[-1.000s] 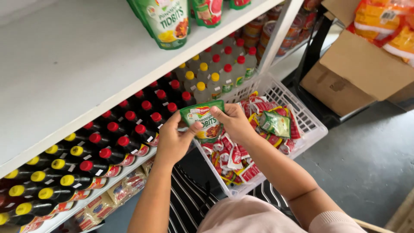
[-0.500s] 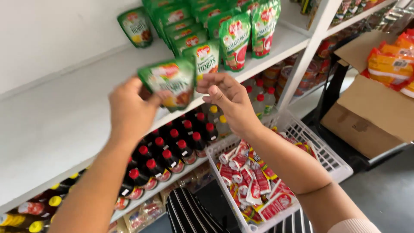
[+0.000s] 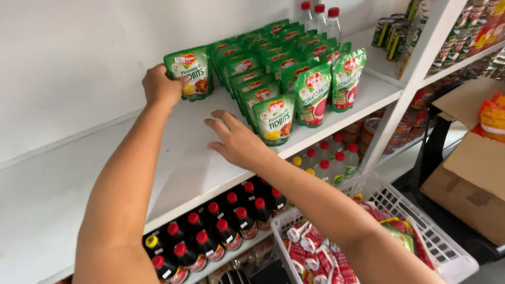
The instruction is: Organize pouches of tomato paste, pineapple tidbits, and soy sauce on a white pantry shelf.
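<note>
Your left hand (image 3: 160, 87) grips the far pouch (image 3: 190, 72), right hand (image 3: 236, 141) open; a nudge could topple the near row (image 3: 273, 118).

The head camera looks down and forward, close over both forearms, onto the white shelf (image 3: 173, 173).

I see dark sauce bottles (image 3: 221, 231) with red and yellow caps packed on the lower shelf. A white basket (image 3: 447, 252) of red sachets (image 3: 310, 247) sits below at right. A cardboard box (image 3: 468, 179) stands beside it. Cans (image 3: 392, 34) and clear bottles (image 3: 321, 16) line the upper shelf (image 3: 68, 179).
</note>
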